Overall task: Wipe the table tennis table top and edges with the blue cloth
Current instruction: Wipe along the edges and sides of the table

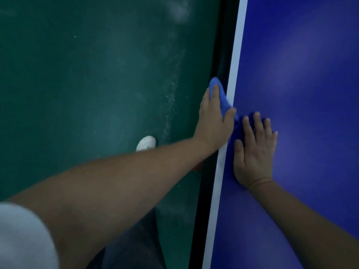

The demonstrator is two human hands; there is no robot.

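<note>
The blue table tennis table top (303,74) fills the right side, with a white line (236,61) along its left edge. A blue cloth (220,92) is draped over that edge. My left hand (213,121) grips the cloth against the side of the table, thumb hooked over the top rim. Part of the cloth seems to lie on the top under the fingertips of my right hand (254,150), which rests flat on the surface with fingers spread.
A dark green floor (87,74) with pale dusty marks spreads to the left, below the table edge. My white shoe (146,143) stands on it near the table. My dark trouser leg (132,249) shows at the bottom.
</note>
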